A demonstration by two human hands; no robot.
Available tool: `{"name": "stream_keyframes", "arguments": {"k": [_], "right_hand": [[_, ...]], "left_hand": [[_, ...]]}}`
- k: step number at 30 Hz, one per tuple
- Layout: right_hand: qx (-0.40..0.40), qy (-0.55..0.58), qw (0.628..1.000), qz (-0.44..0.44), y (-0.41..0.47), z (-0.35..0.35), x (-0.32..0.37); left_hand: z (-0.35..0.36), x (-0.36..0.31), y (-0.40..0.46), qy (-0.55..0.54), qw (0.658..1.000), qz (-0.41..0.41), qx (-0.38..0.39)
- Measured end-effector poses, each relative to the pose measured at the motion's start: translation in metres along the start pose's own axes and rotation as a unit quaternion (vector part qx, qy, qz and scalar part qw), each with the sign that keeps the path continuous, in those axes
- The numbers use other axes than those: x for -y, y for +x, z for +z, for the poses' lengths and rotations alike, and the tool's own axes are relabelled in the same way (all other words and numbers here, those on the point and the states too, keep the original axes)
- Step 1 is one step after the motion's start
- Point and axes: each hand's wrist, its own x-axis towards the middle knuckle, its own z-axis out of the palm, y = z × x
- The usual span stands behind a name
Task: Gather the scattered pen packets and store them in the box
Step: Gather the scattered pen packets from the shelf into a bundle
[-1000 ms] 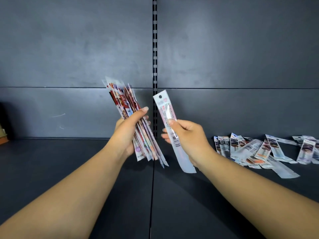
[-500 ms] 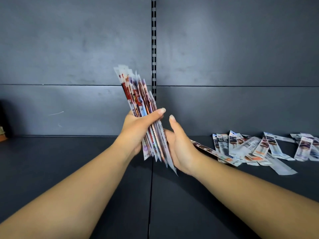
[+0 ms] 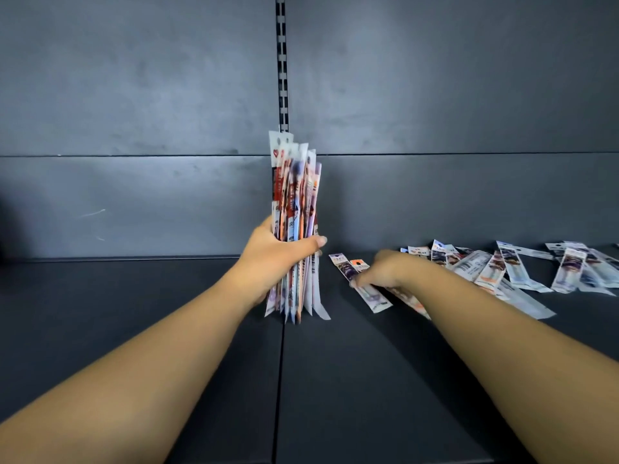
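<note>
Pen packets (image 3: 294, 226): light, slippery, flexible sleeves; left hand (image 3: 274, 259) grips mid-bundle. Right hand (image 3: 378, 269) blurred, grip indeterminable; pinch loose packet (image 3: 365, 289) mid-length.

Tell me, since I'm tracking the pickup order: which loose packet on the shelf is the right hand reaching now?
The leftmost loose packet, lying apart from the heap. The right hand rests on it; the left hand grips the upright bundle.

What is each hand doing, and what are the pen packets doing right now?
Left hand: grips the bundle.
Bundle of pen packets: held upright, lower ends near the shelf.
Right hand: reaching down onto a loose packet; grip too blurred to tell.
Loose packet: lying flat.
Scattered packets: lying flat, overlapping.
Box: not in view.
</note>
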Motion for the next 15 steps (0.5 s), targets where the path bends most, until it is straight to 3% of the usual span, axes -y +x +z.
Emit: {"name": "stream_keyframes", "arguments": {"k": [3,6,8,10,12,15], "right_hand": [[-0.005,0.020,1.000,0.012,0.001,0.001,0.001],[-0.053,0.168,0.984,-0.016,0.010,-0.001,-0.006],[-0.088,0.334,0.937,-0.062,0.010,-0.004,-0.005],[-0.079,0.506,0.852,-0.110,0.005,-0.007,0.003],[-0.052,0.612,0.775,-0.151,-0.009,-0.005,0.018],[-0.044,0.636,0.742,-0.210,-0.029,0.006,0.044]], "left_hand": [[0.002,0.004,-0.001,0.001,0.999,-0.028,0.032],[0.001,0.004,0.001,-0.112,0.992,-0.054,0.010],[-0.003,0.001,0.004,-0.255,0.963,-0.086,0.025],[-0.011,-0.003,0.007,-0.378,0.918,-0.113,0.048],[-0.018,-0.007,0.009,-0.419,0.900,-0.107,0.053],[-0.022,-0.010,0.010,-0.412,0.906,-0.078,0.058]]}}
